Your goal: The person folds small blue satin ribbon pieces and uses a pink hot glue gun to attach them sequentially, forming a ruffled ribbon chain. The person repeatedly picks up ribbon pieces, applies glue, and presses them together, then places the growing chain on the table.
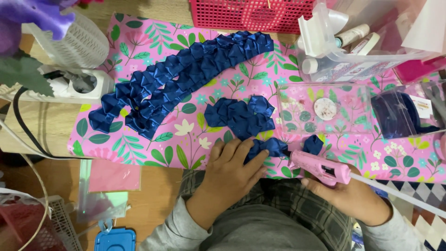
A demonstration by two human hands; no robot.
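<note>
clear box (325, 69) holds glue bottles (352, 35).

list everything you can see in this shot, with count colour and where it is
folded ribbon strips: two long rows, dark blue, across the mat's upper left
ribbon petal cluster: one loose pile, dark blue, mat centre
ribbon piece: one, dark blue, under the left fingers
glue gun: one, pink, white stick out the back, lower right
floral mat: one, pink with green leaves, covering the table
clear box: one, see-through, right of centre
basket: one, red-pink mesh, top edge
power strip: one, white, left edge
blue lid: one, bottom left on the floor
left hand: pressing the ribbon piece
right hand: grip closed around the glue gun
</note>
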